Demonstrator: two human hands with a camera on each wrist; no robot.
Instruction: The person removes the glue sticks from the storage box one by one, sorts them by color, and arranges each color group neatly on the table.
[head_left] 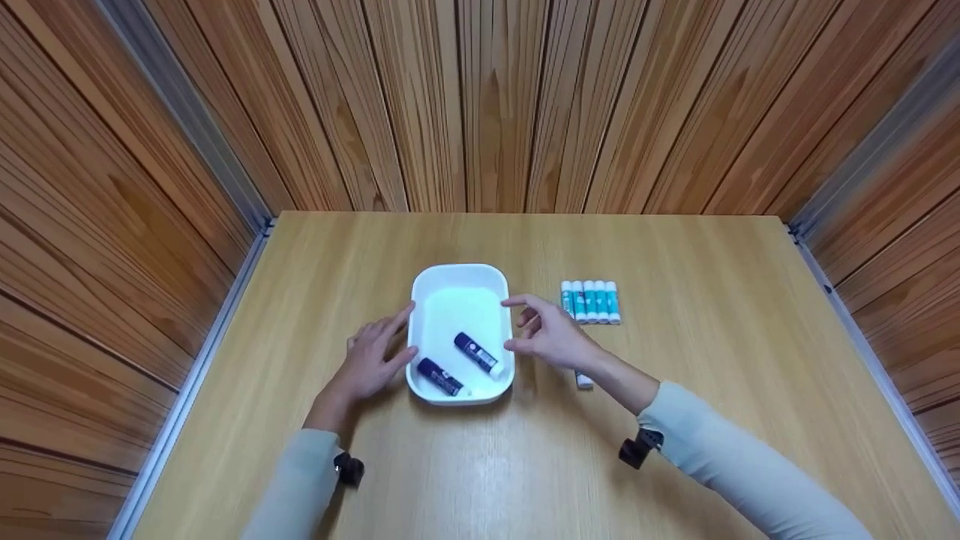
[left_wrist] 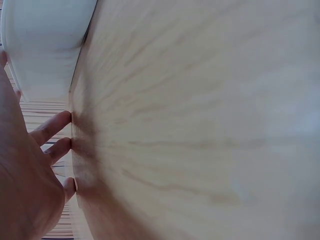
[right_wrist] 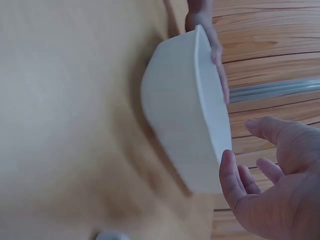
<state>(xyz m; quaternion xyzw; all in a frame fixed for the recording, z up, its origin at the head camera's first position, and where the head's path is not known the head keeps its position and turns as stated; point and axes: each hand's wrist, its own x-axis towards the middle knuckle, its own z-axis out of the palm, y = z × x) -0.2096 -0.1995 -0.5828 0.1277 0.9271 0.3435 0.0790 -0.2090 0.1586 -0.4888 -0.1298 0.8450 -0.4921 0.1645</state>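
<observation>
A white plastic tub (head_left: pixel 461 307) with rounded corners stands on the table. Two dark purple glue sticks with white ends lie inside it, one near the middle (head_left: pixel 475 352) and one at the front left (head_left: pixel 439 376). My left hand (head_left: pixel 367 358) is at the tub's left side, thumb and forefinger at the rim. Seen from the left wrist, its other fingertips rest on the tabletop beside the tub (left_wrist: pixel 45 45). Along the opposite side is my right hand (head_left: pixel 551 334), its thumb and forefinger extended toward the rim and nothing in its grasp.
Right of the tub, several white and teal sticks (head_left: pixel 591 302) lie side by side in a row. A white-ended stick (head_left: pixel 584 381) shows partly from under the right forearm. Wood-panelled walls (head_left: pixel 495 105) with metal rails enclose the wooden table (head_left: pixel 337 255).
</observation>
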